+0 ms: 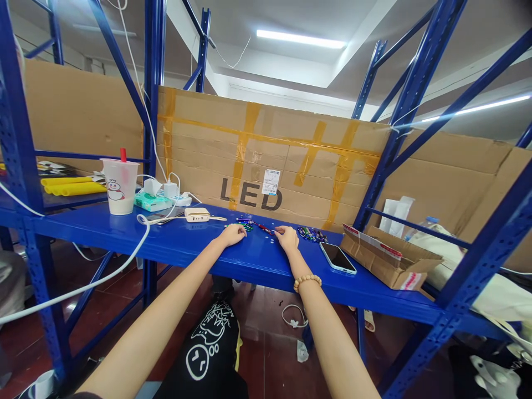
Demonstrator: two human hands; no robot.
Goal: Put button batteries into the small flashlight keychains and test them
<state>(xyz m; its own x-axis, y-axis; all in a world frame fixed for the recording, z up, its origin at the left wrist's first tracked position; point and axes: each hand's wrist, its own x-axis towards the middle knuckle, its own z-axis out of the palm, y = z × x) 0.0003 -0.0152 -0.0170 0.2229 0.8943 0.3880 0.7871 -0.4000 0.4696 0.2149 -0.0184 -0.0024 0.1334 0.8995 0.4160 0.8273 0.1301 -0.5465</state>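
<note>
**Two hands at small coloured pieces on a blue desk**

Head view.
- Left hand: palm down on the blue desk, fingers curled. The fingertips are at the green and blue pieces. Whether it pinches one cannot be told.
- Right hand: palm down, fingers bent, just right of the red piece. Its grasp is likewise unclear. A bead bracelet is on the wrist.
- Pile of coloured pieces: just beside the right hand, on its right.
- Phone: flat, screen up, between the pile and an open cardboard box.
- Far left: plastic cup, power bank.
- Behind: cardboard panel marked LED.
</note>
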